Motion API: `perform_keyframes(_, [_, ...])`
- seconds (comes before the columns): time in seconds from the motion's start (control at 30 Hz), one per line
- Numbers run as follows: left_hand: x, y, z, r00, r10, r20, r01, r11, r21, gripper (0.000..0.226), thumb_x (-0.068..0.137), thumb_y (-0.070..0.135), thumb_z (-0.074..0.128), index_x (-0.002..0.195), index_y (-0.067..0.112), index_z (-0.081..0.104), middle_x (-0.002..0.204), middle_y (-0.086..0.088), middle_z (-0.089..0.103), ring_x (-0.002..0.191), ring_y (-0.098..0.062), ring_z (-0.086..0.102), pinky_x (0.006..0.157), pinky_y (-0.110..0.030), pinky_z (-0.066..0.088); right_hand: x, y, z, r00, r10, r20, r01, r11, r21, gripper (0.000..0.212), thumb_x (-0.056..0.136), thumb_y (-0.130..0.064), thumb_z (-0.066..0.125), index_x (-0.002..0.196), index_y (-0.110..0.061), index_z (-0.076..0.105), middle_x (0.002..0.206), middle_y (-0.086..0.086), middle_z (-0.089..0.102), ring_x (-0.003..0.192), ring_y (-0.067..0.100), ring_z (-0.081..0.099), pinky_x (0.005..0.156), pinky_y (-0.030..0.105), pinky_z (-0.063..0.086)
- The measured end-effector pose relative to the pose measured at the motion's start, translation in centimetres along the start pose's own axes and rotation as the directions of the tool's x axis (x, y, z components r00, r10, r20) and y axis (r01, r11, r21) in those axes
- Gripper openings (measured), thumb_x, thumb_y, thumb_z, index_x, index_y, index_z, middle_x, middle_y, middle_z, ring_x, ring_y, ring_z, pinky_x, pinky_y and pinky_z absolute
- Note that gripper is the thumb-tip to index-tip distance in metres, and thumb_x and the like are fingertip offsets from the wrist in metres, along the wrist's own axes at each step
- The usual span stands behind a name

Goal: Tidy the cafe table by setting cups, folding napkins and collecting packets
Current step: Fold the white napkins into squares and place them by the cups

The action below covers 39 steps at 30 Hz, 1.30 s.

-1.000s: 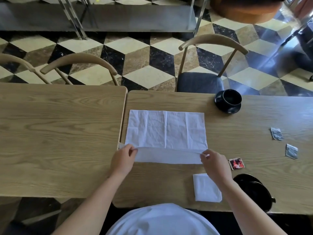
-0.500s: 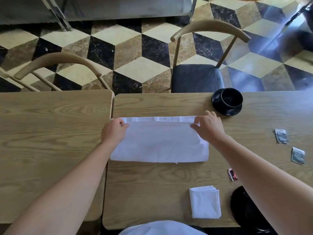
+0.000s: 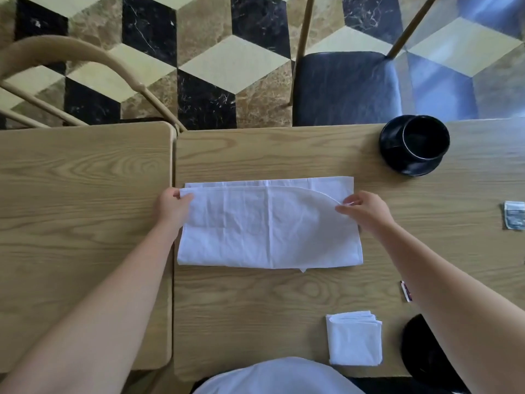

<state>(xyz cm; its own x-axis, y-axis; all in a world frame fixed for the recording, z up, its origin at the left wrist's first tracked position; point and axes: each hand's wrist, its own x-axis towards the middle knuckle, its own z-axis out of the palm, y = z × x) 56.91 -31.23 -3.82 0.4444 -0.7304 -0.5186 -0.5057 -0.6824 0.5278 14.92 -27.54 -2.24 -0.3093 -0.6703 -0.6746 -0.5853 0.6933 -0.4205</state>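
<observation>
- A light wooden side table (image 3: 85,223) fills the left of the view, its right edge butted against a second light wooden table (image 3: 255,308) that carries everything else.
- Beyond the far edges stand a curved-back wooden chair (image 3: 71,52) on the left and a chair with a dark padded seat (image 3: 346,86) further right, both on a cube-patterned marble floor (image 3: 204,66).
- The left hand (image 3: 172,207) sits at the seam between the two tables, thumb and fingers closed in a pinch on the far left corner of the napkin's top layer.
- The large white cloth napkin (image 3: 270,231) lies folded in half near the middle of the right table, its fold along the near side; the top layer's far right corner curls back, showing the layer beneath.
- The right hand (image 3: 366,210) pinches that turned-back right corner between thumb and fingertips, slightly raised off the cloth.
- A small folded white napkin square (image 3: 353,338) rests by the table's near edge.
- A red-and-white packet (image 3: 406,291) shows just beside the right forearm, mostly hidden.
- A black cup on a black saucer (image 3: 414,145) stands at the far edge.
- A black round dish (image 3: 417,348) sits at the near edge, partly covered by the forearm.
- A grey-and-white packet (image 3: 514,218) lies at the right edge of the view.
</observation>
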Motion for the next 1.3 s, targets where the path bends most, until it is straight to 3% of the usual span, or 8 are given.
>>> perform_keyframes(0.13, [0.4, -0.4, 0.4, 0.999, -0.001, -0.047, 0.0, 1.0, -0.015, 0.041, 0.088, 0.014, 0.062, 0.064, 0.019, 0.03, 0.061, 0.001, 0.022, 0.057, -0.018, 0.018, 0.052, -0.033, 0.014, 0.4, 0.7, 0.4, 1.0, -0.007, 0.001, 0.007, 1.0, 0.007, 0.034, 0.068, -0.038, 0.086, 0.096, -0.025, 0.07, 0.1, -0.001, 0.066, 0.09, 0.019, 0.065, 0.063, 0.028, 0.048])
perform_keyframes(0.3, [0.6, -0.6, 0.9, 0.997, -0.021, -0.069, 0.013, 0.994, -0.113, 0.04, 0.086, 0.018, 0.063, 0.063, 0.019, 0.03, 0.061, 0.001, 0.024, 0.06, -0.019, 0.02, 0.054, -0.033, 0.016, 0.0, 1.6, 0.3, 0.996, -0.061, 0.064, 0.062, 0.998, -0.019, 0.045, 0.066, -0.026, 0.088, 0.105, -0.03, 0.065, 0.108, -0.001, 0.052, 0.096, 0.006, 0.053, 0.066, 0.021, 0.045])
perform_keyframes(0.43, [1.2, -0.7, 0.6, 0.995, -0.066, -0.069, 0.06, 0.995, -0.083, 0.039, 0.09, 0.018, 0.056, 0.064, 0.02, 0.027, 0.062, 0.001, 0.029, 0.059, -0.021, 0.023, 0.053, -0.033, 0.02, 0.1, 1.4, 0.0, 0.992, -0.11, 0.056, 0.111, 0.994, -0.013, 0.037, 0.073, -0.012, 0.076, 0.108, -0.02, 0.069, 0.101, 0.003, 0.064, 0.104, 0.024, 0.06, 0.077, 0.033, 0.054])
perform_keyframes(0.57, [1.2, -0.5, 0.5, 0.995, -0.082, -0.053, 0.076, 0.992, -0.105, 0.04, 0.089, 0.017, 0.058, 0.064, 0.021, 0.027, 0.063, 0.001, 0.029, 0.058, -0.02, 0.022, 0.053, -0.031, 0.018, 0.4, 1.0, -0.2, 0.988, -0.141, 0.069, 0.148, 0.983, -0.106, 0.038, 0.072, -0.01, 0.075, 0.108, -0.019, 0.066, 0.109, 0.006, 0.054, 0.107, 0.025, 0.054, 0.088, 0.036, 0.051])
perform_keyframes(0.67, [1.1, -0.5, 0.7, 0.994, -0.102, -0.033, 0.095, 0.983, -0.156, 0.039, 0.087, 0.016, 0.06, 0.065, 0.023, 0.029, 0.064, 0.002, 0.025, 0.059, -0.017, 0.019, 0.054, -0.03, 0.015, 1.0, 0.6, 0.1, 0.991, -0.124, 0.048, 0.129, 0.984, -0.125, 0.022, 0.081, -0.016, 0.07, 0.092, 0.001, 0.062, 0.095, 0.02, 0.06, 0.097, 0.029, 0.053, 0.078, 0.043, 0.054])
perform_keyframes(0.8, [1.1, -0.9, 0.5, 0.987, -0.162, 0.006, 0.159, 0.963, -0.218, 0.042, 0.088, 0.019, 0.061, 0.063, 0.025, 0.028, 0.058, 0.002, 0.023, 0.041, -0.009, 0.018, 0.04, -0.021, 0.013, 1.5, 0.4, -0.2, 0.999, 0.017, -0.043, -0.008, 0.979, 0.205, 0.021, 0.093, -0.032, 0.063, 0.087, -0.013, 0.069, 0.075, 0.003, 0.066, 0.058, 0.017, 0.055, 0.051, 0.026, 0.041])
perform_keyframes(1.0, [1.3, -0.4, 0.5, 0.989, -0.148, -0.015, 0.135, 0.936, -0.324, 0.033, 0.091, 0.021, 0.063, 0.068, 0.024, 0.04, 0.062, 0.0, 0.028, 0.052, -0.015, 0.022, 0.05, -0.028, 0.018, 2.6, 0.4, -0.3, 0.994, 0.076, -0.08, -0.053, 0.964, 0.259, 0.02, 0.093, -0.038, 0.065, 0.095, -0.019, 0.072, 0.085, -0.001, 0.07, 0.068, 0.016, 0.058, 0.061, 0.03, 0.043])
perform_keyframes(1.3, [1.9, -0.1, 1.6, 0.98, -0.172, -0.096, 0.144, 0.959, -0.246, 0.037, 0.087, 0.023, 0.068, 0.065, 0.02, 0.038, 0.061, 0.002, 0.04, 0.06, -0.019, 0.035, 0.053, -0.029, 0.029, 3.6, 0.2, 0.2, 0.984, 0.132, -0.123, -0.103, 0.971, 0.216, 0.021, 0.092, -0.039, 0.064, 0.091, -0.019, 0.071, 0.087, 0.002, 0.07, 0.08, 0.022, 0.061, 0.063, 0.029, 0.043])
